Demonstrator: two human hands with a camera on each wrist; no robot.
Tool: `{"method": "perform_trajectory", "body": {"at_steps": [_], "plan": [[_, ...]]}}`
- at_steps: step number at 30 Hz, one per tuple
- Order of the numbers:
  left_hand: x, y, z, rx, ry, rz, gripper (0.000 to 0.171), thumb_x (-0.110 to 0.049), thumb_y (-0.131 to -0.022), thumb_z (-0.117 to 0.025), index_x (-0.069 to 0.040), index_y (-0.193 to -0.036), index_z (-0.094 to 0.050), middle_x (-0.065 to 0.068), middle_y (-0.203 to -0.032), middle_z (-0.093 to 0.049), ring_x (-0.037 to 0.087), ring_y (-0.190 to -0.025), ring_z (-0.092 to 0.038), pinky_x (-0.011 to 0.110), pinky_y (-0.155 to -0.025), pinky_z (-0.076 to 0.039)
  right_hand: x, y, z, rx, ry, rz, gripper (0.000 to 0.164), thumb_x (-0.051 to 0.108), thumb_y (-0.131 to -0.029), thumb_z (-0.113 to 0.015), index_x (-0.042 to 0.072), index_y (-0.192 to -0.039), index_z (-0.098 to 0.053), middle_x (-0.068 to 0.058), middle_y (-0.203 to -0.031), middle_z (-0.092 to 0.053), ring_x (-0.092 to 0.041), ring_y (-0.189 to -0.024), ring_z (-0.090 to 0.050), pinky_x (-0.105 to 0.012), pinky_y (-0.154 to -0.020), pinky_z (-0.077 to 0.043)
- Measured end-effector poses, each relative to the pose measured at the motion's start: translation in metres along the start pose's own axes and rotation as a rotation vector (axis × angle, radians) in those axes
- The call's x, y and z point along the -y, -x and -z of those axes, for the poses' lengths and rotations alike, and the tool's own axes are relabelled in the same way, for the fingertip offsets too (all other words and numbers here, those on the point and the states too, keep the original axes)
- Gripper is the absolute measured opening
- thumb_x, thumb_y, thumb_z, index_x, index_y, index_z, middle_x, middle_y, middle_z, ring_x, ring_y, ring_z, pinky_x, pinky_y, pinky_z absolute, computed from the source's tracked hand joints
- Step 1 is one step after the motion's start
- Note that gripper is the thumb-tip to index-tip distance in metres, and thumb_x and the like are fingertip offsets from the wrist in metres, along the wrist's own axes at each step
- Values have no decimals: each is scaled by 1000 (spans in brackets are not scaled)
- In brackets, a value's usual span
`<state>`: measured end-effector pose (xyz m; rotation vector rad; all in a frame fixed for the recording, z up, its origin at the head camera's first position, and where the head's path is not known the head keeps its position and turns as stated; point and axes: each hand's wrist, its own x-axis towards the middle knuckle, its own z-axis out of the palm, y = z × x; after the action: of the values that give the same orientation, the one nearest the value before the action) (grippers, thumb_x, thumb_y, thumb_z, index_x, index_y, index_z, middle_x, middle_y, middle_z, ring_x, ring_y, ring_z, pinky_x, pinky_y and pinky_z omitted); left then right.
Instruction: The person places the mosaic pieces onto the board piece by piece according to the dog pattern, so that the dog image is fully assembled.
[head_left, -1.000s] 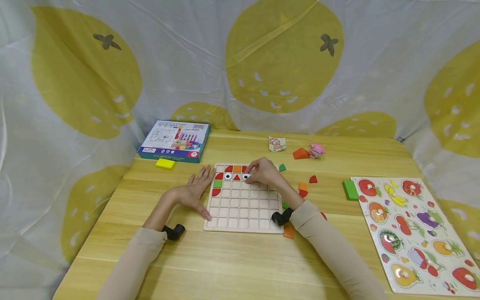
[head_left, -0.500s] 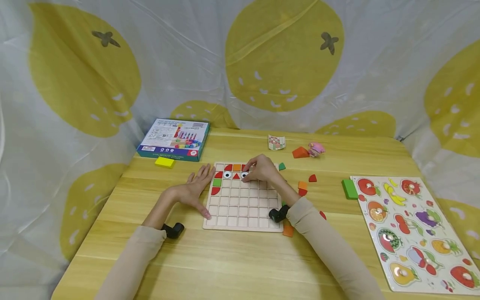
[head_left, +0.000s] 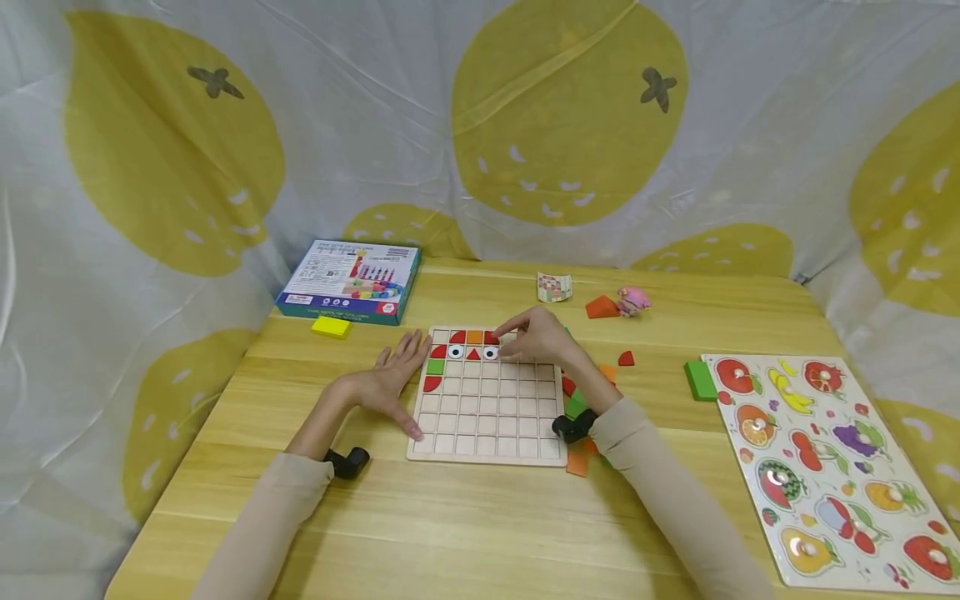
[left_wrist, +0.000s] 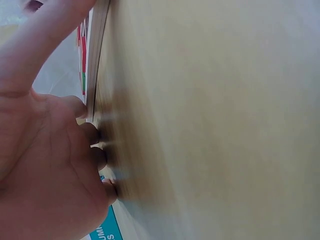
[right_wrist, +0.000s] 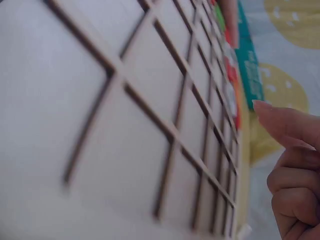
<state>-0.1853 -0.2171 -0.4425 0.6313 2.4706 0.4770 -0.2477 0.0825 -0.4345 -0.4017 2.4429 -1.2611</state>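
Observation:
A white wooden grid board (head_left: 477,448) lies on the table. In its top rows sit red quarter-round pieces, an orange square (head_left: 475,337), a green square (head_left: 435,367), a red triangle (head_left: 473,355) and two eye tiles, one left (head_left: 455,352) and one right (head_left: 491,353). My left hand (head_left: 385,386) rests along the board's left edge, fingers spread, thumb at the lower left corner. Over the upper right squares is my right hand (head_left: 542,337), its index finger extended to a red piece (head_left: 491,337) above the right eye tile. Nothing shows between its finger and thumb.
Loose red, green and orange pieces (head_left: 576,405) lie right of the board, partly under the right forearm. A fruit puzzle board (head_left: 832,467) and green block (head_left: 701,381) are further right. Behind are a boxed set (head_left: 348,282), yellow block (head_left: 331,327), pattern card (head_left: 554,287) and pink toy (head_left: 633,301).
My right hand has let go of the right eye tile, which now lies in its square, and shifted slightly right with the index finger stretched out. The left hand has stayed put.

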Motion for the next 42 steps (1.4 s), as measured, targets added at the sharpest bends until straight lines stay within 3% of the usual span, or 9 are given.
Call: {"method": "perform_trajectory", "body": {"at_steps": [3,7,12,17,21,26,29,38,42], "plan": [[-1,0,0,2,-1,8,147,-63,-56,-84,-14,-154,15,15,-159,26,37,-148,22,62,-118,8,-8,14,23,-31,-8,-1,30,13,-78,-80,9,-107,-75,2,-52,-34,-14,-49,-28,-25,-48,-26],[0,1,-1,0,-9,17,147,-63,-56,-84,-14,-154,15,13,-159,27,36,-148,22,62,-119,8,-30,35,56,-95,25,-2,31,11,-81,-77,5,-110,-73,5,-50,-32,-12,-47,-27,-23,-46,-25],[0,4,-1,-5,4,21,147,-62,-57,-84,-14,-154,15,15,-159,26,37,-148,22,62,-119,8,-61,60,90,-167,85,-98,30,13,-81,-77,5,-109,-73,6,-50,-32,-10,-45,-27,-23,-42,-23],[1,6,0,-12,23,15,145,-58,-58,-85,-12,-154,14,17,-159,25,39,-147,22,64,-117,9,-85,73,109,-143,128,-204,33,13,-77,-79,8,-109,-74,7,-51,-31,-10,-48,-28,-22,-46,-23],[0,5,0,-12,19,11,145,-59,-59,-84,-12,-154,14,16,-159,25,39,-148,22,63,-118,9,-97,77,116,-126,136,-230,34,16,-75,-82,7,-107,-74,7,-55,-34,-12,-56,-31,-24,-51,-27],[-1,4,0,-4,25,10,145,-60,-58,-84,-13,-154,15,15,-159,25,38,-148,22,63,-118,8,-103,76,115,-170,146,-235,36,28,-72,-85,7,-99,-75,7,-69,-56,-13,-66,-39,-24,-59,-35],[-2,3,0,-1,23,13,145,-60,-58,-84,-13,-154,15,16,-160,25,38,-148,22,63,-118,8,-103,76,114,-166,129,-250,40,31,-70,-86,7,-100,-74,5,-75,-61,-13,-69,-41,-24,-61,-37],[-3,2,0,1,19,15,144,-59,-58,-84,-13,-154,14,15,-160,25,38,-148,22,62,-118,9,-109,76,116,-134,113,-266,34,27,-74,-84,9,-101,-76,7,-63,-41,-15,-67,-33,-26,-59,-29],[-3,1,-1,-3,19,5,144,-59,-59,-84,-13,-154,14,16,-159,25,39,-147,22,63,-118,9,-108,74,113,-151,89,-241,38,27,-72,-86,8,-103,-75,9,-60,-42,-12,-63,-31,-25,-56,-28]]}}
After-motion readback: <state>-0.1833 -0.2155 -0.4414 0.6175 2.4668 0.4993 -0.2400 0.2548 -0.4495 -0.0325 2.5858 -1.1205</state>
